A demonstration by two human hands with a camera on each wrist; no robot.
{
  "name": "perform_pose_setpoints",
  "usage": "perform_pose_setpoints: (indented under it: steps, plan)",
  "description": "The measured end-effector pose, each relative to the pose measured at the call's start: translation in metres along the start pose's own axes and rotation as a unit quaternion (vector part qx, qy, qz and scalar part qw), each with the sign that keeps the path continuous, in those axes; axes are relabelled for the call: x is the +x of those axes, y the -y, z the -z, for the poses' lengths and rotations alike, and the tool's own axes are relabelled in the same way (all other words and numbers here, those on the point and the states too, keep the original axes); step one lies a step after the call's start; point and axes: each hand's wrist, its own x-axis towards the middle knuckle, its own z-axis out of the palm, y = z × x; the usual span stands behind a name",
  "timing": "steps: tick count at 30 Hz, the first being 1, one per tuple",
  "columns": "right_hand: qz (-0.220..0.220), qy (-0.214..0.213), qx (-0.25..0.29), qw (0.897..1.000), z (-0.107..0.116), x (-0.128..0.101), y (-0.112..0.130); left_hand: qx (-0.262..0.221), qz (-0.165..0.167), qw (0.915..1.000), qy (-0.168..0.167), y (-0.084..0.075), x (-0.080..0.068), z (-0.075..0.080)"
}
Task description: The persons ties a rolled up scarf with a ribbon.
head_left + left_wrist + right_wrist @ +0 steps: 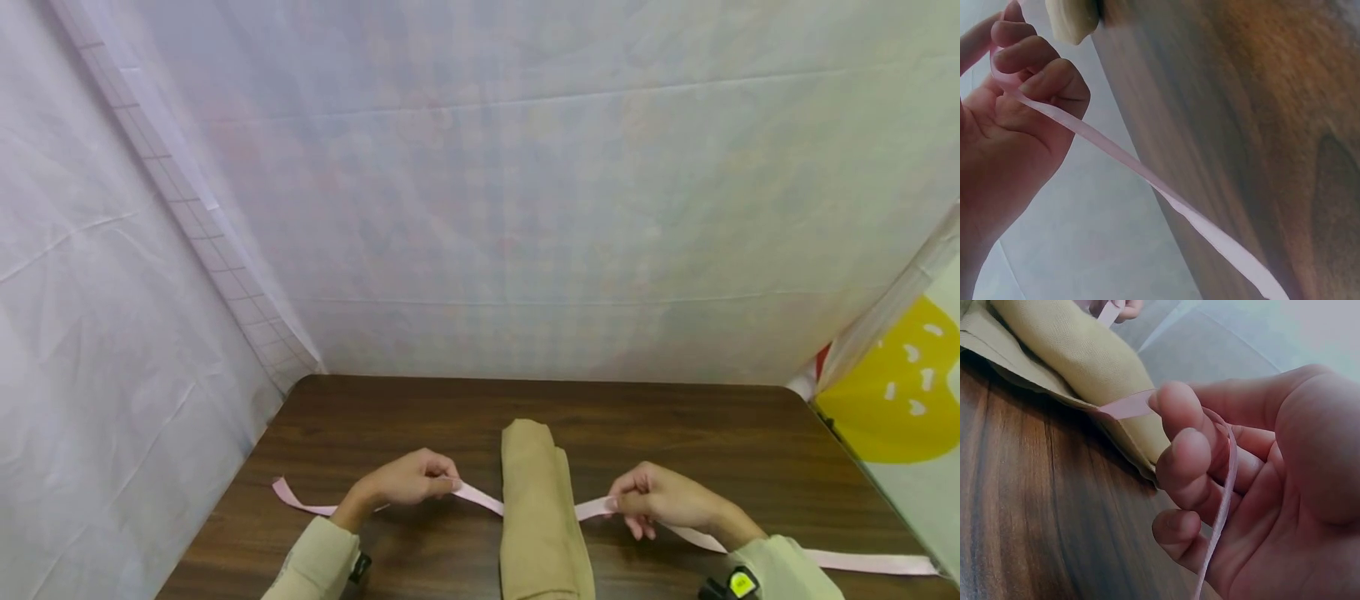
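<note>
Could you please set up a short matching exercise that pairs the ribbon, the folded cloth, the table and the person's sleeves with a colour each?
Things:
1. ribbon
2. folded cloth
3. table
4. sleeves

Colours:
A. dark brown wood grain
B. pale pink
C. cream
D. tan

Pairs: 1-B, 2-D, 3-A, 4-C.

The left hand and the right hand each pinch the ribbon on either side of the folded cloth.
</note>
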Motion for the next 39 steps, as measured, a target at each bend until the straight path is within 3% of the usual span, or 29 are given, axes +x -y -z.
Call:
perform_pose_setpoints:
  steps: [7,13,26,35,39]
  plan:
    - [0.020,0.000,0.004,1.000,0.001,0.000,0.001,-0.022,-0.008,0.9997,-0.004,-0.002,0.001,0.001]
    - [0.030,0.011,0.047,0.998,0.002,0.002,0.004,-0.020,-0.019,0.9996,-0.002,-0.006,0.004,0.002]
    - [0.013,0.010,0.135,0.991,0.000,0.005,0.008,-0.046,-0.015,0.9988,-0.008,-0.019,0.015,-0.002]
    - [-0.009,-0.004,0.150,0.989,0.001,0.010,0.011,-0.045,-0.033,0.9977,-0.038,-0.023,0.024,-0.006]
    - [-0.001,-0.004,0.150,0.989,0.002,0.012,0.013,-0.073,-0.033,0.9960,-0.038,-0.028,0.028,-0.007]
